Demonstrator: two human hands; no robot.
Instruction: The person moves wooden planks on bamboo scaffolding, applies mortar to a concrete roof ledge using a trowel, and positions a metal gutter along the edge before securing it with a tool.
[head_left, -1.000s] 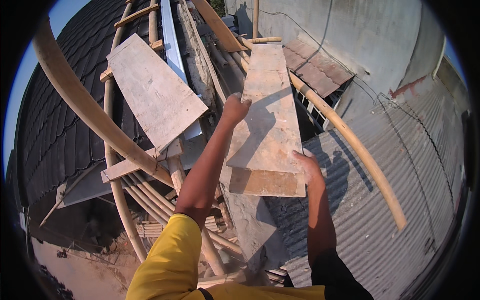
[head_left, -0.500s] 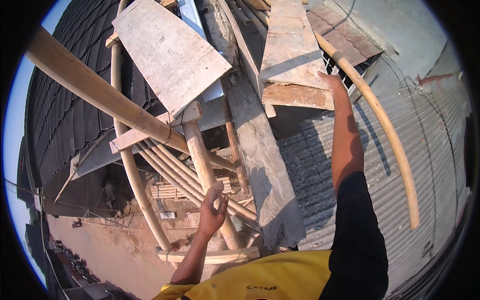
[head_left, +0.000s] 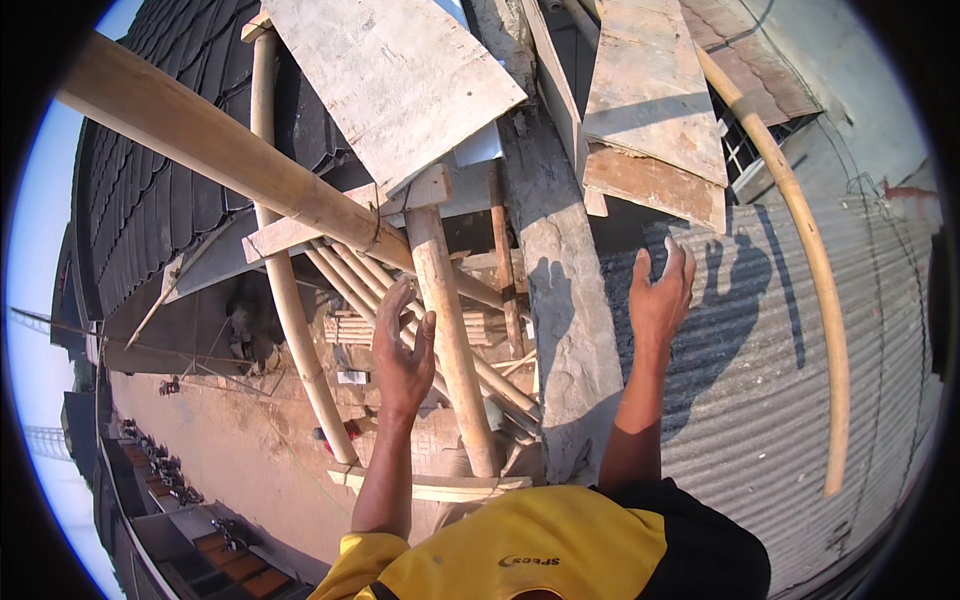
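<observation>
Both of my hands are bare and hold nothing. My left hand (head_left: 403, 358) is raised with thumb and fingers apart, just left of an upright bamboo post (head_left: 450, 340). Over the corrugated roof, my right hand (head_left: 662, 295) has its fingers spread and slightly curled, below a dusty plywood board (head_left: 655, 110) and apart from it. Under that board sticks out the edge of a browner board (head_left: 655, 190). Another pale plywood board (head_left: 400, 80) rests at the upper middle, its lower corner by a wooden crosspiece (head_left: 340, 215) that meets the post. Between my hands runs a rough concrete beam (head_left: 565, 270).
A thick bamboo pole (head_left: 220, 150) slants across the left, in front of a dark tiled roof (head_left: 150, 170). A curved bamboo pole (head_left: 800, 230) lies over the corrugated roof (head_left: 740, 430) at right. Far below is a dirt ground (head_left: 210, 440) with several parked motorbikes (head_left: 165, 470).
My right hand has let go of the right plywood board and drawn back toward me. My left hand has risen slightly beside the post. The whole view has shifted.
</observation>
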